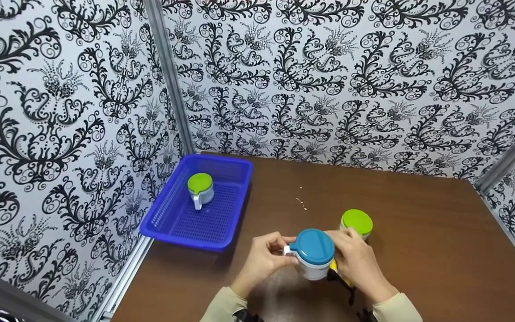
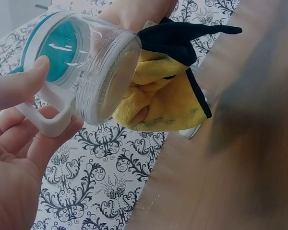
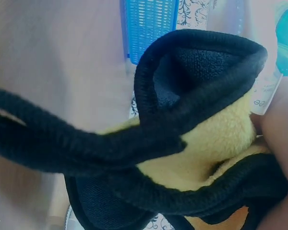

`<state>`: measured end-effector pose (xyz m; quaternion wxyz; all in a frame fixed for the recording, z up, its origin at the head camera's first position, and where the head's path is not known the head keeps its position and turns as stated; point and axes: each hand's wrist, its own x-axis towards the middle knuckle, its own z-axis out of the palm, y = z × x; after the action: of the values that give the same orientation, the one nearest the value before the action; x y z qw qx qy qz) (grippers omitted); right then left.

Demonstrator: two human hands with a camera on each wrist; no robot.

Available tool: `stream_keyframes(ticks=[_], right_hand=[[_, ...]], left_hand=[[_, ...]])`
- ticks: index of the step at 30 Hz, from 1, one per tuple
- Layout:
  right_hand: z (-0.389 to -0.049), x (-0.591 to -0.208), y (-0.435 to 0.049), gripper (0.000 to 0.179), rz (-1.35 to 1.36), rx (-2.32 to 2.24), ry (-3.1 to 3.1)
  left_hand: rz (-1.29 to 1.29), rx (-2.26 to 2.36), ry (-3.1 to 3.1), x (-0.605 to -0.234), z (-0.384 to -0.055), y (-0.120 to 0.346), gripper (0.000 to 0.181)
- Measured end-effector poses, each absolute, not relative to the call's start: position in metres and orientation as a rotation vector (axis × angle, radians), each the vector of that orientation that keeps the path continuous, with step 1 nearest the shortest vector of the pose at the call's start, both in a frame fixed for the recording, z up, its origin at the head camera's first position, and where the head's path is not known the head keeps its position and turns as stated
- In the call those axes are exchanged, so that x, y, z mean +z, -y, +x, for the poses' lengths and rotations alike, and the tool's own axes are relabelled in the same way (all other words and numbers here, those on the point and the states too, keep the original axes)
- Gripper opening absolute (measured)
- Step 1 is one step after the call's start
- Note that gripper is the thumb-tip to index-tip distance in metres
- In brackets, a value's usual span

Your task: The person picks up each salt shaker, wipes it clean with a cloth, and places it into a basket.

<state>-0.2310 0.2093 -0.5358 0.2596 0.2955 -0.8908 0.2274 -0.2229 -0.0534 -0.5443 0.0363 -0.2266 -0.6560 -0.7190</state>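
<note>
Clear round jar (image 2: 103, 72) with teal lid (image 1: 315, 246) and white handle (image 2: 56, 125): held nearly upright, lid up, right of the blue perforated plastic basket (image 1: 195, 241). Pinched at basket-side handle by nearer left hand (image 1: 265, 259). Farther from basket: bunched yellow, black-edged cloth (image 2: 175, 103) gripped in right hand (image 1: 355, 255).

1. I'm working in a small walled booth (image 1: 52, 89); which kind of building holds it, I can't tell.
2. Patterned panels (image 1: 311, 89), black scrolls on white, enclose my brown tabletop (image 1: 418, 250) on 3 sides.
3. Grey metal posts (image 1: 171, 76) stand at the 2 back corners, and a metal rail (image 1: 128, 273) runs along my left.
</note>
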Motion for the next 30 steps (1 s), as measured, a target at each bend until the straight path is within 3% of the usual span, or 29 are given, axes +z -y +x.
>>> stream_keyframes(ticks=[18, 22, 30], right_hand=[[-0.232, -0.499, -0.220, 0.052, 0.802, 0.664, 2.158], [-0.231, -0.488, -0.219, 0.054, 0.942, 0.756, 2.039], [-0.232, -0.488, -0.210, 0.032, 1.249, 0.849, 1.944]], left_hand=[[-0.813, -2.230, 2.038, -0.548, -0.224, 0.053, 0.029], [-0.890, -2.248, 2.035, -0.549, -0.222, 0.052, 0.028], [-1.014, -2.246, 2.051, -0.549, -0.218, 0.051, 0.028]])
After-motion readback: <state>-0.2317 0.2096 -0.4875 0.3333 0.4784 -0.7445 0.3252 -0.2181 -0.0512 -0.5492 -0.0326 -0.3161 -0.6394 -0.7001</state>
